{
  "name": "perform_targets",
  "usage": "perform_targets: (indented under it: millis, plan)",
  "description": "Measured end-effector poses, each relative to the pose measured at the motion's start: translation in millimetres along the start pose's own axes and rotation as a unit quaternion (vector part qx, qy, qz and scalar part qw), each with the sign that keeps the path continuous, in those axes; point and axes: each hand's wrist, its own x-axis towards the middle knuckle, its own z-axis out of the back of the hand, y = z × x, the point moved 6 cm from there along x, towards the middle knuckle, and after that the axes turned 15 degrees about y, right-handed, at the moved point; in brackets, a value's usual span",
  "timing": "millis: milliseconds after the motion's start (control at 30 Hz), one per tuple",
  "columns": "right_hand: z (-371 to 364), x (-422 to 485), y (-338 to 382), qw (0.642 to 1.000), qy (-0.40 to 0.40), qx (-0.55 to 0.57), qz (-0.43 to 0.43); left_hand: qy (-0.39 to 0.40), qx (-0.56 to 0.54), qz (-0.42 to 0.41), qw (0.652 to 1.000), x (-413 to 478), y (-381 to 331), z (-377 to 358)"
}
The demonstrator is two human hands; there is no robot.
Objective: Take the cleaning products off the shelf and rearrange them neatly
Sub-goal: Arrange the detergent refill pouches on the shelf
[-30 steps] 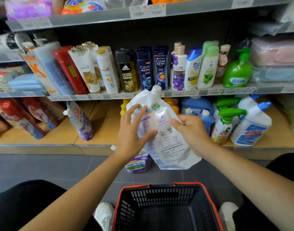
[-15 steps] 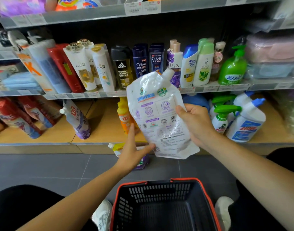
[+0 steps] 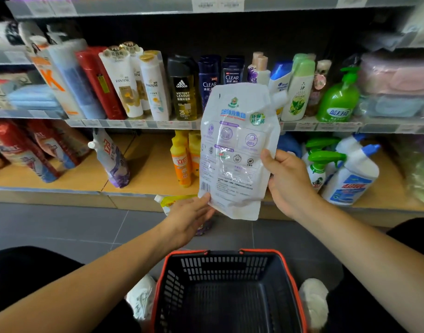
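A white refill pouch (image 3: 236, 150) with a spout at its top right is held upright in front of the shelves. My right hand (image 3: 286, 179) grips its right edge, thumb on the front. My left hand (image 3: 189, 216) touches the pouch's lower left corner with nearly straight fingers. Behind it on the wooden bottom shelf (image 3: 146, 174) stand orange bottles (image 3: 181, 159), a purple pouch (image 3: 111, 159), green spray bottles (image 3: 319, 164) and a white and blue bottle (image 3: 353, 174). Another pouch (image 3: 172, 203) lies on the floor, partly hidden by my left hand.
A black basket with a red rim (image 3: 226, 292) sits on the grey floor between my white shoes. The middle shelf (image 3: 302, 126) carries shampoo bottles and a green pump bottle (image 3: 338, 99). Red packs (image 3: 26, 150) lean at the lower left.
The pouch has risen and turned more upright. My left hand slid from its front down to its lower left corner. My right hand keeps its grip on the right edge.
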Motion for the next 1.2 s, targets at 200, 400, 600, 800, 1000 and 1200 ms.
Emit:
perform_targets:
  millis: [200, 400, 600, 800, 1000, 1200]
  plan:
    - [17, -26, -29, 0.994, -0.029, -0.100, -0.042, -0.027, 0.099, -0.116, 0.988, -18, -44, 15]
    - [27, -58, -72, 0.976, -0.040, -0.143, -0.162, -0.054, 0.230, -0.197, 0.951, -30, -69, 13]
    - [16, -76, -85, 0.936, 0.068, -0.218, -0.267, -0.072, 0.425, -0.250, 0.867, -38, -93, -6]
    - [1, -38, -20, 0.914, 0.122, -0.383, -0.049, 0.018, 0.608, -0.277, 0.744, -56, -103, -49]
    - [-16, -15, 4, 0.886, 0.202, -0.418, -0.008, 0.127, 0.662, -0.290, 0.679, -67, -100, -78]
    - [-12, -19, 7, 0.886, 0.252, -0.388, -0.030, 0.163, 0.644, -0.314, 0.678, -77, -84, -96]
